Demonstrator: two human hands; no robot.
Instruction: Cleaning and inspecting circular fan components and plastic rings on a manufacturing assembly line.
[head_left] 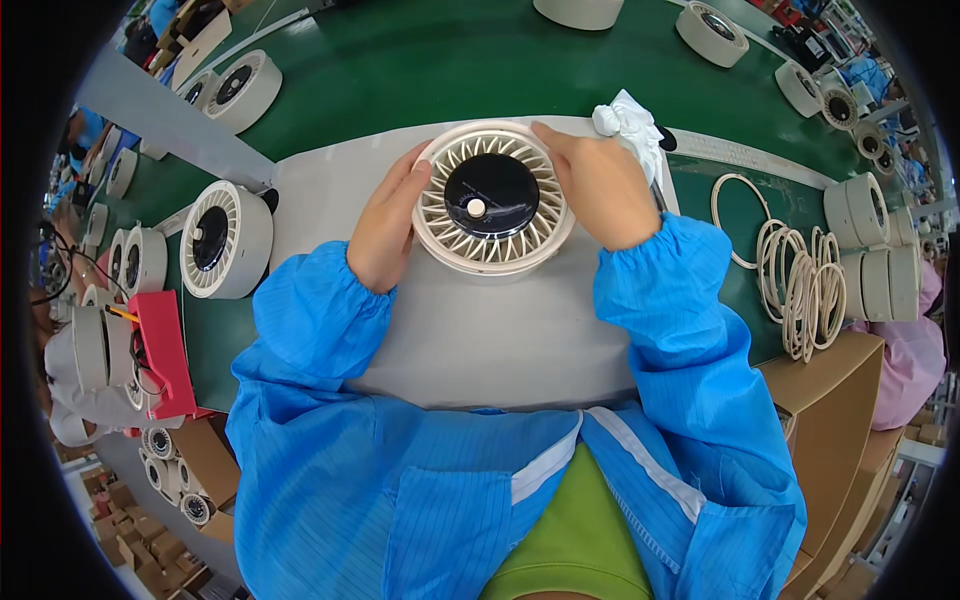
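A round cream fan unit (446, 232) lies face up on the grey mat (500, 340) in front of me. Its slatted ring surrounds a glossy black centre disc with a small cream knob (476, 208) on it. My left hand (388, 222) grips the left side of the housing, thumb on the rim. At the upper right, my right hand (602, 188) is closed over the rim, one finger along its edge; the other fingertips are hidden. Just beyond the right hand, a crumpled white cloth (632, 130) rests at the mat's corner.
A similar unit (228, 240) stands on edge at left, near a red bin (168, 355). Cream rings (790, 280) lie in a pile at right, beside stacked housings (880, 250) and a cardboard box (825, 400). More units (712, 34) sit across the green belt (420, 70).
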